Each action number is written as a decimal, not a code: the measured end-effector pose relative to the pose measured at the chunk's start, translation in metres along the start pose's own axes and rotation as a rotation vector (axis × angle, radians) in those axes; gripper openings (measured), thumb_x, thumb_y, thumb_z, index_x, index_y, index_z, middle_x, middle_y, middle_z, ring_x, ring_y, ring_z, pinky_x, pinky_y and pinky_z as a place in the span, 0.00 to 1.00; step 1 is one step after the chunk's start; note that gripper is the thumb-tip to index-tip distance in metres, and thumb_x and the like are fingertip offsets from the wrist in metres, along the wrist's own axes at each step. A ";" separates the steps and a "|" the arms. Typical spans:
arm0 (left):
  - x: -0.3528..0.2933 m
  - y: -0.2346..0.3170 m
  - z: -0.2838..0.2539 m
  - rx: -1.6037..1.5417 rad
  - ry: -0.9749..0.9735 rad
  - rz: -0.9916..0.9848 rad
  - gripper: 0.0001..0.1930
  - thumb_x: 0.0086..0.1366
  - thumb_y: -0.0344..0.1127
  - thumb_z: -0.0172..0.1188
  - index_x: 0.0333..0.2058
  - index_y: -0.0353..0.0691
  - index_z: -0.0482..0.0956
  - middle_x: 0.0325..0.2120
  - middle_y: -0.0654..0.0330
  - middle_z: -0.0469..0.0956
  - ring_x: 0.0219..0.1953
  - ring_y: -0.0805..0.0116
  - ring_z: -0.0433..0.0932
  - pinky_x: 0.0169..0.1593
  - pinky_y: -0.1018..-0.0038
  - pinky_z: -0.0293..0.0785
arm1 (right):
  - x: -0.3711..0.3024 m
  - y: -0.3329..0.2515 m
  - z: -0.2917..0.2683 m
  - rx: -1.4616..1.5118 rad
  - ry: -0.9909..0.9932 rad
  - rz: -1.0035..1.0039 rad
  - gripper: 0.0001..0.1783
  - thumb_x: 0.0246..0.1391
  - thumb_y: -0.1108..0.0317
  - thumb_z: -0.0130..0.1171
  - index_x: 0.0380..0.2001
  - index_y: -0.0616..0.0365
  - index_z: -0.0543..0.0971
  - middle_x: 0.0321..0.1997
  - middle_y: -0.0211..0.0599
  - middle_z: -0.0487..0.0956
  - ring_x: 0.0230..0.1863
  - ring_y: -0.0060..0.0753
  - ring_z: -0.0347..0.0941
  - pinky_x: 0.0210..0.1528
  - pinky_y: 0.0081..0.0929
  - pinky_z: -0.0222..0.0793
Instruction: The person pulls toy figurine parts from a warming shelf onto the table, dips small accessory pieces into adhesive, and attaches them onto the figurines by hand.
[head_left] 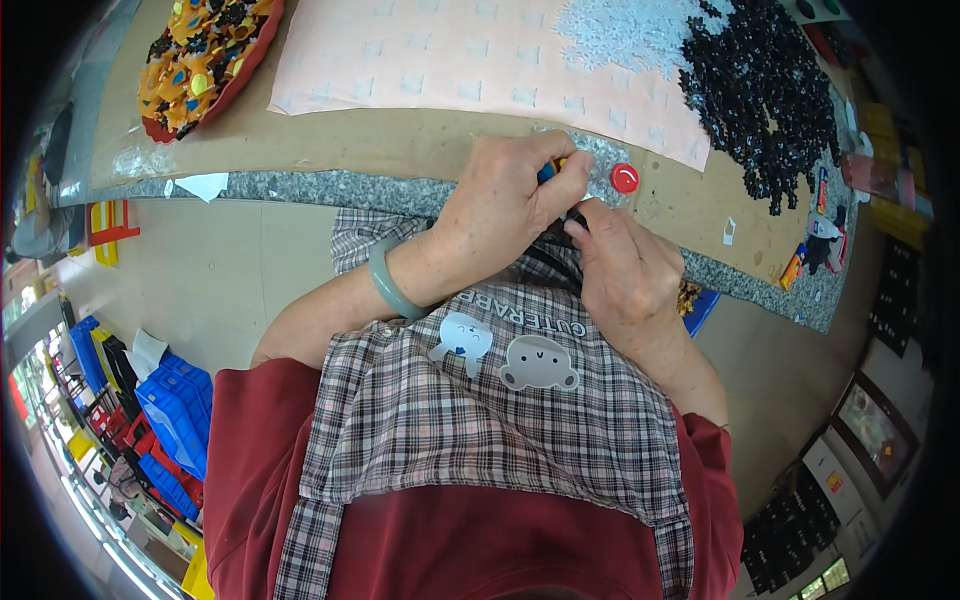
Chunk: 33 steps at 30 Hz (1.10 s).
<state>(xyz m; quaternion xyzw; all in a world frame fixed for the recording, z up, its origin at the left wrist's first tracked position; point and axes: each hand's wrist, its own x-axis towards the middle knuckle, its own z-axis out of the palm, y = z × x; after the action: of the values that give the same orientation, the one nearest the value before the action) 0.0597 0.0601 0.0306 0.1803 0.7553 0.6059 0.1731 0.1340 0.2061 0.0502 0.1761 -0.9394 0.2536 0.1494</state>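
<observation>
My left hand (505, 200), with a pale green bangle (393, 280) on its wrist, is closed at the near table edge. Between its thumb and fingers shows a small blue and yellow piece (547, 173), mostly hidden. Close against it, my right hand (632, 265) pinches a small black piece (575, 216). The fingertips nearly meet, and whether the two pieces touch I cannot tell. Just beyond the right hand lies a round red cap (625, 178).
A red tray (262, 50) of orange, black, yellow and blue pieces stands far left. On the pink sheet (440, 70) lie white pieces (620, 30); right of them is a heap of black pieces (760, 100). Small tubes (793, 267) lie near the right table edge. Blue crates (175, 405) stand left.
</observation>
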 end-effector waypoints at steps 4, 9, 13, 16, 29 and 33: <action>-0.006 -0.004 0.000 0.039 -0.024 0.094 0.11 0.67 0.36 0.56 0.29 0.33 0.76 0.17 0.59 0.70 0.22 0.76 0.66 0.28 0.74 0.68 | -0.002 -0.003 -0.011 0.044 -0.009 -0.056 0.15 0.47 0.79 0.64 0.40 0.69 0.76 0.26 0.43 0.77 0.23 0.41 0.77 0.24 0.33 0.72; 0.003 0.001 -0.040 0.082 0.052 0.149 0.09 0.66 0.34 0.54 0.33 0.34 0.76 0.22 0.56 0.74 0.24 0.71 0.71 0.32 0.72 0.70 | 0.027 -0.001 -0.020 0.201 -0.135 0.109 0.19 0.46 0.76 0.68 0.43 0.64 0.77 0.27 0.42 0.78 0.25 0.41 0.77 0.26 0.34 0.73; 0.023 0.023 -0.135 0.582 0.592 0.350 0.07 0.66 0.33 0.54 0.37 0.36 0.77 0.28 0.54 0.76 0.28 0.66 0.75 0.34 0.71 0.71 | 0.022 0.015 -0.046 0.107 -0.099 0.179 0.17 0.49 0.77 0.65 0.45 0.63 0.77 0.27 0.43 0.78 0.26 0.38 0.77 0.29 0.31 0.73; 0.030 0.025 -0.225 1.104 0.814 0.366 0.11 0.67 0.33 0.54 0.45 0.37 0.75 0.35 0.52 0.77 0.41 0.57 0.78 0.44 0.63 0.72 | 0.032 0.023 -0.048 0.082 -0.102 0.112 0.17 0.50 0.77 0.64 0.44 0.63 0.77 0.28 0.42 0.78 0.26 0.38 0.77 0.30 0.30 0.73; 0.198 0.028 -0.204 1.125 0.422 0.669 0.23 0.63 0.44 0.60 0.54 0.42 0.72 0.60 0.47 0.63 0.66 0.42 0.55 0.63 0.51 0.60 | 0.186 0.168 -0.054 -0.109 0.007 0.043 0.18 0.55 0.69 0.60 0.47 0.66 0.75 0.53 0.51 0.75 0.53 0.53 0.73 0.55 0.39 0.68; 0.282 0.003 -0.184 1.094 0.404 0.558 0.25 0.64 0.49 0.59 0.55 0.42 0.70 0.61 0.47 0.61 0.67 0.43 0.54 0.62 0.46 0.58 | 0.239 0.247 -0.039 -0.312 0.015 0.219 0.23 0.56 0.64 0.61 0.52 0.64 0.73 0.57 0.56 0.71 0.59 0.56 0.68 0.60 0.40 0.66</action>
<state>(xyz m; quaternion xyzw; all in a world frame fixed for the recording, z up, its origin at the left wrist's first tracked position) -0.2746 0.0397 0.0590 0.3145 0.8974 0.1776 -0.2534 -0.1722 0.3657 0.0666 0.0454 -0.9797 0.1209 0.1535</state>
